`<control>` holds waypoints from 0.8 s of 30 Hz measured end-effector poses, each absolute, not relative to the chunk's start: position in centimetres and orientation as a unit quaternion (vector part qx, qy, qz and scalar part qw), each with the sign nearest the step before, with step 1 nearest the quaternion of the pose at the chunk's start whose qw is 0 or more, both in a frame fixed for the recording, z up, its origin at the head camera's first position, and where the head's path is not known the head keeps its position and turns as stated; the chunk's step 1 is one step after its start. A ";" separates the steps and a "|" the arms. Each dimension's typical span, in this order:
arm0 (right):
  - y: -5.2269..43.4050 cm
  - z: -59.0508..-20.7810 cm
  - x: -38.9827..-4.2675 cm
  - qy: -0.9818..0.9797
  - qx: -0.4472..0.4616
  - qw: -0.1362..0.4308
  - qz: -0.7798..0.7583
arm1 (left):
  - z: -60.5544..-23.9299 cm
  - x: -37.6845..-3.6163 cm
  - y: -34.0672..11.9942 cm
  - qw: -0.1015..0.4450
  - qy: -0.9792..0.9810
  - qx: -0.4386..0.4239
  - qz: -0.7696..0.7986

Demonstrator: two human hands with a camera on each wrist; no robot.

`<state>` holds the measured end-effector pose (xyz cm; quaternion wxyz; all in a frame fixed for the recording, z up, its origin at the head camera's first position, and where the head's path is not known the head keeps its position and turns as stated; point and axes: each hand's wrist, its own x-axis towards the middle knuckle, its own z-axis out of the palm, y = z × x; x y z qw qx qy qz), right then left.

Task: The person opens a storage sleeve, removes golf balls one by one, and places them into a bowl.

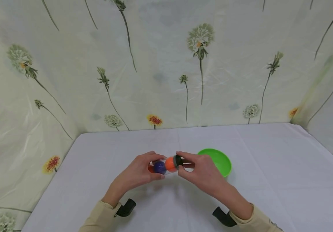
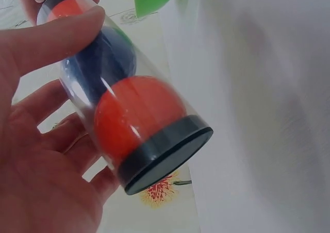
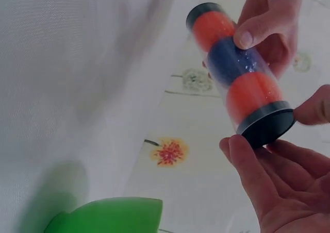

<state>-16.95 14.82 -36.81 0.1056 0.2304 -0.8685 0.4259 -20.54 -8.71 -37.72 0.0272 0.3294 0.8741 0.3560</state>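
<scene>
A clear plastic tube [image 2: 82,96] with a black cap at each end holds two orange balls [image 2: 139,112] and a dark blue ball [image 3: 232,60] between them. My left hand [image 1: 138,169] grips the tube's body, thumb on one side and fingers on the other, with its far black cap [image 2: 167,153] showing in the left wrist view. At the other end, my right hand [image 1: 205,172] pinches the rim of the near black cap [image 3: 268,123] between thumb and fingertips. The tube lies tilted above the table, its right end slightly higher in the head view.
A green bowl [image 1: 221,159] stands on the table just behind my right hand. White cloth covers the table [image 1: 273,174]. Behind it and at the sides hangs a pale sheet [image 1: 160,48] printed with dandelions. A black mount sticks out from each sleeve [image 1: 99,216].
</scene>
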 end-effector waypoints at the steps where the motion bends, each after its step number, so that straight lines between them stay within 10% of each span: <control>1: 14.8 -36.8 -17.0 -0.869 0.230 0.104 0.425 | -37.8 -20.6 -8.7 0.027 0.874 0.330 0.357; 24: 14.4 -36.9 -16.8 -0.877 0.162 0.072 0.446 | -37.6 -20.3 -8.3 0.029 0.880 0.330 0.339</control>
